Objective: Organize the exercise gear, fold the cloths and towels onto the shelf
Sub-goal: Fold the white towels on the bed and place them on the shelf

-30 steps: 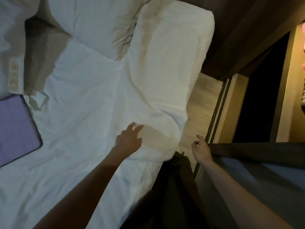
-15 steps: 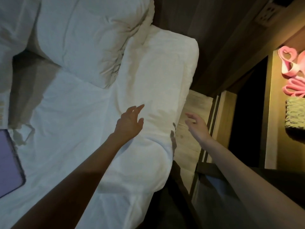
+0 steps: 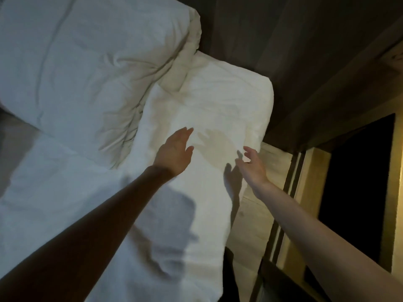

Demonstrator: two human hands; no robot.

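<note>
A thick white folded duvet (image 3: 205, 110) lies along the right edge of the bed. My left hand (image 3: 174, 151) hovers over its middle, fingers spread, holding nothing; its shadow falls on the fabric beside it. My right hand (image 3: 253, 166) is open at the duvet's right edge, fingertips close to the cloth, and I cannot tell whether they touch it. No exercise gear or towel shows in this view.
A large white pillow (image 3: 87, 62) lies at the upper left on the white sheet (image 3: 43, 203). Wooden floor (image 3: 257, 225) runs beside the bed. A wooden shelf unit (image 3: 314, 182) with a dark opening (image 3: 357, 188) stands at the right. Dark wall panelling is behind.
Both hands moved further up the bed over the folded duvet, and the right hand came in from above the floor to the duvet's edge. The view shifted; the purple tablet and pink item left the frame.
</note>
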